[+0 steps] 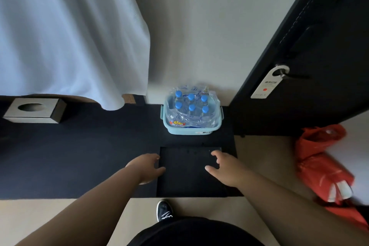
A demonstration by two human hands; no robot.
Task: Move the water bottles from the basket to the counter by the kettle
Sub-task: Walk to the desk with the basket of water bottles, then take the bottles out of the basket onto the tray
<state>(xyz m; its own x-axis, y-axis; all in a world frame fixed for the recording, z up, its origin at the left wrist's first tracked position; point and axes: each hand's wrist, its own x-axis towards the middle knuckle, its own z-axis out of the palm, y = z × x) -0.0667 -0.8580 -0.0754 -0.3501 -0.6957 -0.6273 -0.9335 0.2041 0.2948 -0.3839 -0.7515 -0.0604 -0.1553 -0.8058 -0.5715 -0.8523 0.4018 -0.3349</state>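
Water bottles (191,106), six with blue caps, stand upright in the pale blue basket (191,129) on the dark surface (99,146), by the wall (199,46). It sits straight ahead, between the left hand (147,166) and right hand (222,169), touching neither. Both hands hold nothing, fingers (216,154) loose and spread.

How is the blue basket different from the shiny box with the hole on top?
The basket is light blue; the tissue box is shiny grey. The basket is open on top and packed with wrapped water bottles; the tissue box is closed except for an oval hole. The basket has rounded corners; the tissue box has sharp ones. Both rest on the dark counter.
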